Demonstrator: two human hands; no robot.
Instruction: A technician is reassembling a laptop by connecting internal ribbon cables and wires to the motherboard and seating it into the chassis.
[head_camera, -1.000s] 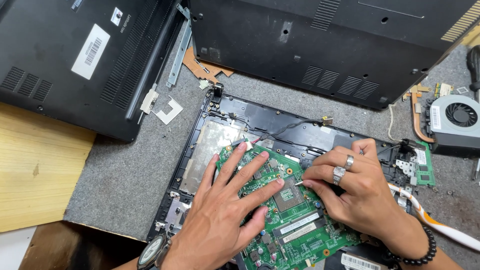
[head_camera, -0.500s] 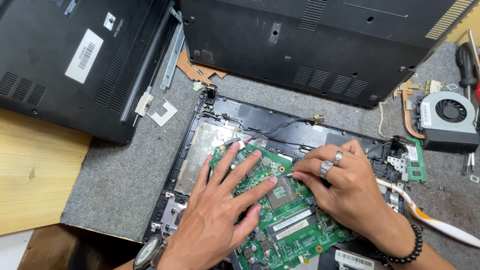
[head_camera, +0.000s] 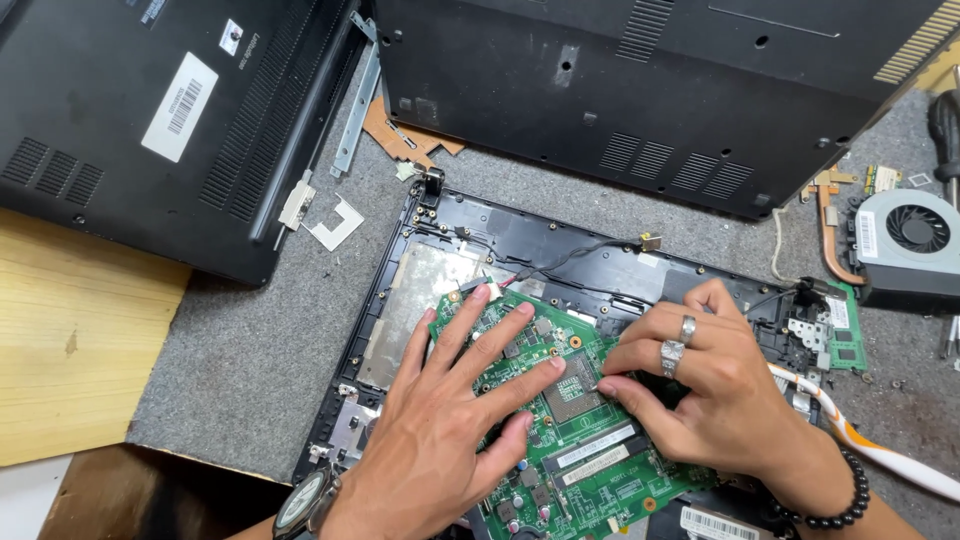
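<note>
Left hand (head_camera: 440, 440) still lies flat, fingers spread, on the green motherboard (head_camera: 560, 430) seated in the open laptop base (head_camera: 520, 240) on the bench. Right hand (head_camera: 700, 390) has edged left; its curled fingers press beside the chip (head_camera: 572, 385), gripping nothing, which suggests the board is being seated.

Grey felt mat (head_camera: 250, 370) over the bench, pale wooden board (head_camera: 70, 340) at left, even light

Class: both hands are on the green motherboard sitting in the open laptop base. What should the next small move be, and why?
Probably a gentle lift of the board's right edge. The left hand lies flat, fingers spread, on the green motherboard, steadying it, while the right hand has its fingertips curled down beside the square chip. The board looks slightly askew in the black laptop base, so it seems loose.
</note>
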